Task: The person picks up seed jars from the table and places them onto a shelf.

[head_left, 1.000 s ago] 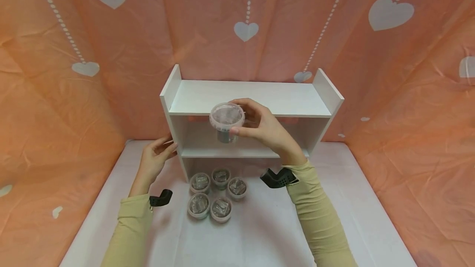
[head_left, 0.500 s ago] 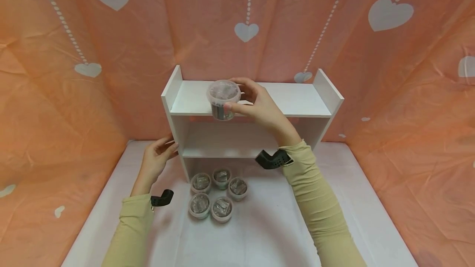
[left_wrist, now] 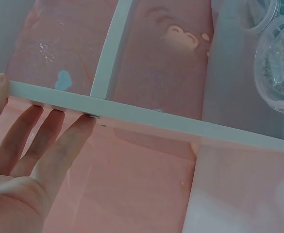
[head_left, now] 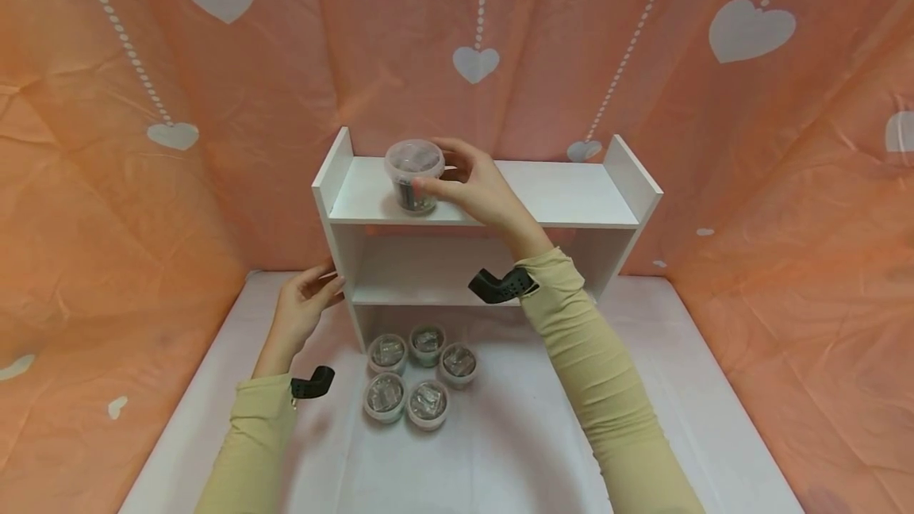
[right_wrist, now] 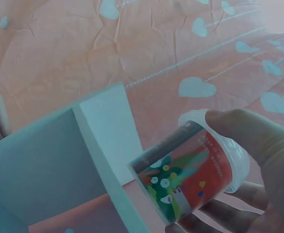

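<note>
My right hand (head_left: 474, 185) grips a small clear plastic tub (head_left: 414, 178) by its side, thumb in front and fingers behind. The tub is upright over the left part of the top board of a white shelf unit (head_left: 564, 193). A red label (right_wrist: 200, 172) with a colourful picture shows on the tub in the right wrist view. My left hand (head_left: 301, 312) is at the unit's left side panel (head_left: 334, 220). In the left wrist view, its fairly straight fingers (left_wrist: 54, 141) touch the panel, with the thumb at its edge.
Several similar lidded tubs (head_left: 427, 403) stand grouped on the white-covered table (head_left: 514, 450), in front of the unit's lower left. An orange cloth (head_left: 400, 38) with white hearts hangs behind and at both sides. The middle shelf (head_left: 435, 268) lies below the top board.
My right hand has lifted the tub from before the middle shelf to the top board, then moved it slightly left and farther back. My left hand has stayed at the side panel.
</note>
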A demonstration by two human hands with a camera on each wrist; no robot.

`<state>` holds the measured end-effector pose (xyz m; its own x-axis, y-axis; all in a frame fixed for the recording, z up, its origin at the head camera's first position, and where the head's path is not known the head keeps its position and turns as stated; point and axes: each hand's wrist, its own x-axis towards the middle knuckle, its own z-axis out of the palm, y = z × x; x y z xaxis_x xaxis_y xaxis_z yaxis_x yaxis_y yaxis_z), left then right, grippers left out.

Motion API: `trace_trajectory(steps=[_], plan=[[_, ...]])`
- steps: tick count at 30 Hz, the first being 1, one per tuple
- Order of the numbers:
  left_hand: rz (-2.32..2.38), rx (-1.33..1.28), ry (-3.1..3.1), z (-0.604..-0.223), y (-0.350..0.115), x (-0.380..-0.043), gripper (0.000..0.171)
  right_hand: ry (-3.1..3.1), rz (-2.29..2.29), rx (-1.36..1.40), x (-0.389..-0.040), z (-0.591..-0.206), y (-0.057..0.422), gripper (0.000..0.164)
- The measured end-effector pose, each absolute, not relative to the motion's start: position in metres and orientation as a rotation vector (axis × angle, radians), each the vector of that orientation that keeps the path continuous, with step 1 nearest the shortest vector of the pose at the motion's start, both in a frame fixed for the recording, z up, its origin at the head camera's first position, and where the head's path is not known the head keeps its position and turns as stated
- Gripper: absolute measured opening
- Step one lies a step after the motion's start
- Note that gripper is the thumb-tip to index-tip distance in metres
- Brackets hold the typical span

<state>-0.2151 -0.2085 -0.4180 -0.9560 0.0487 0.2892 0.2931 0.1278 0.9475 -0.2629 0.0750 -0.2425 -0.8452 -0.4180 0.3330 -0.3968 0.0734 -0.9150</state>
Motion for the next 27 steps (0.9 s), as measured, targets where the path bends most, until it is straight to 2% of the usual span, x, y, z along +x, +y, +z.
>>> trace_trajectory(steps=[5, 20, 27], plan=[[-1.930, -0.340, -2.208, -0.416, -0.209, -0.214, 0.047, 2.348, -1.898, -0.830, -0.269, -0.244, 0.069, 0.066], [-1.930, -0.348, -2.205, -0.417, -0.210, -0.215, 0.050, 2.412, -1.892, -0.720, -0.273, -0.248, 0.055, 0.068], [-1.932, -0.332, -2.216, -0.417, -0.210, -0.213, 0.049, 2.431, -1.901, -0.684, -0.274, -0.249, 0.051, 0.076]])
